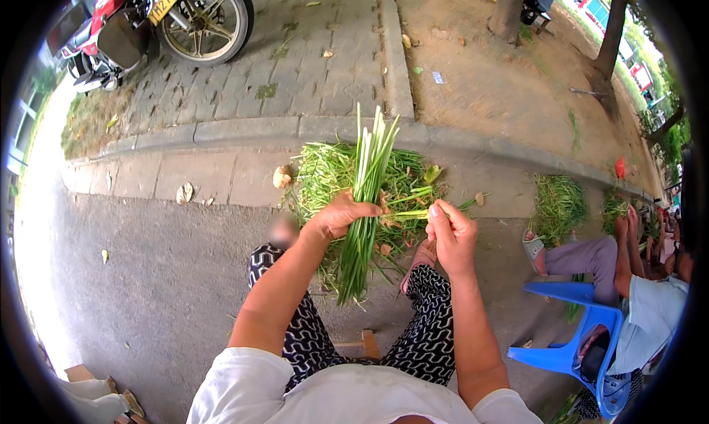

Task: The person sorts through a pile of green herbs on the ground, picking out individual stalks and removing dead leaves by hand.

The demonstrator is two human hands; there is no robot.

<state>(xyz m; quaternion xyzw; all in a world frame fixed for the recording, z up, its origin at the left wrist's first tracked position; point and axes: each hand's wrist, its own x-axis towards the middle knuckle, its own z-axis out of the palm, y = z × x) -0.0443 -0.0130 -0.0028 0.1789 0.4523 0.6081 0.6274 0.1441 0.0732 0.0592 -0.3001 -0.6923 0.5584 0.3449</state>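
Note:
My left hand (344,213) is closed round a bundle of long green stalks (369,165). The bundle points away from me, with pale ends at the far side and darker green ends near my knees. With thumb and fingers pinched, my right hand (452,233) grips a few thin yellow-green strands (408,215) that stretch sideways from the bundle. Under both hands, a heap of loose green stalks and trimmings (321,176) lies on the ground between my feet. Part of that heap is hidden by the bundle and my hands.
A kerb (244,128) runs beyond the heap, and a red motorcycle (122,25) stands on the paving at far left. To my right, another person in grey trousers (583,263) sits by a blue plastic chair (583,324), near another green pile (559,206). Tree trunks (509,10) rise at far right.

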